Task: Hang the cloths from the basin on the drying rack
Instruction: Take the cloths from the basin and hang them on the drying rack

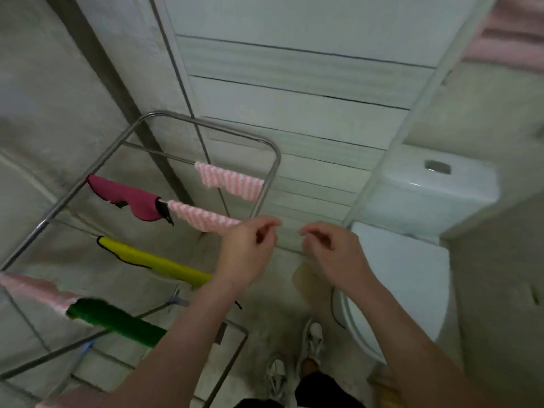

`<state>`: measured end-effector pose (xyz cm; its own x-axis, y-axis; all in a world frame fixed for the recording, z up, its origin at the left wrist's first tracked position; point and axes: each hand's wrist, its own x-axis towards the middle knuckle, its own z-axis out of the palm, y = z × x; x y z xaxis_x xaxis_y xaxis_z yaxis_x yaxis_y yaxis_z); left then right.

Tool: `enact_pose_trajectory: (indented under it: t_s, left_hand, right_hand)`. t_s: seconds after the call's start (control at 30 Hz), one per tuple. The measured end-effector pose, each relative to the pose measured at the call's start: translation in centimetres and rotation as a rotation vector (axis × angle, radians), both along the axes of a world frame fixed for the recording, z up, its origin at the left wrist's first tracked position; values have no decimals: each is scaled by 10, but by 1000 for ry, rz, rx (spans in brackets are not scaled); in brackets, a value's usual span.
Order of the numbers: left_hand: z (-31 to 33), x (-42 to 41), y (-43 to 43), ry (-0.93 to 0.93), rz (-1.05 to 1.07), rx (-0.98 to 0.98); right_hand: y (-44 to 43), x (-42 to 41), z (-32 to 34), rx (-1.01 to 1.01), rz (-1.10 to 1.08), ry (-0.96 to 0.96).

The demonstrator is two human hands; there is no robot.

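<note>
A metal drying rack (273, 160) stands at the left, and several cloths hang over its bars. A pink striped cloth (229, 181) is on a far bar. A magenta cloth (126, 198) and a second pink striped cloth (203, 216) share the bar below it. Nearer bars carry a yellow cloth (156, 262), a green cloth (117, 320) and a pale pink cloth (32, 288). My left hand (250, 251) hovers at the right end of the second striped cloth, fingers loosely curled and empty. My right hand (332, 254) is beside it, also empty. No basin is clearly visible.
A white toilet (412, 275) with its tank (426, 187) stands close on the right. A pink towel (512, 33) hangs at the top right. My feet in white shoes (312, 340) are on the tiled floor between the rack and the toilet. A white panelled wall is ahead.
</note>
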<state>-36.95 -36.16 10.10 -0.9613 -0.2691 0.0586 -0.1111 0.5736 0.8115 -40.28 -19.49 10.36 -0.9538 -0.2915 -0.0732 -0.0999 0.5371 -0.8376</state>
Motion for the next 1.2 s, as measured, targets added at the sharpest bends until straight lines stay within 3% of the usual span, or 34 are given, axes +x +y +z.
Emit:
enact_pose_trajectory:
  t_s: [0.13,0.23,0.37,0.53,0.63,0.8,0.9,1.03,1.2]
  left_hand:
    - [10,9,65,-44,-330,105]
    - [12,14,98,-86,-504,103]
    - [0,29,169,-239,-811,18]
    - [-23,81,274,-213,-1074,-142]
    - [-36,126,333,-209,-1243,-216]
    - [-78,189,408,-242,-1416,-347]
    - [-104,213,440,-339,-1504,-523]
    - [-141,235,476,-407,-1590,-840]
    - [-173,239,496,-473,-1564,-994]
  right_hand:
    - [72,39,10,-74,-256,-34]
    - [114,61,13,-30,-297,-84]
    - [190,110,6,48,-478,-123]
    - [285,190,-29,101,-878,-152]
    - [335,242,-56,206,-1000,-207]
    - [395,309,-107,326,-878,-490]
    - [418,332,-131,386,-747,-607]
    - [438,360,-165,441,-613,-671]
    - [448,375,-189,573,-538,-664]
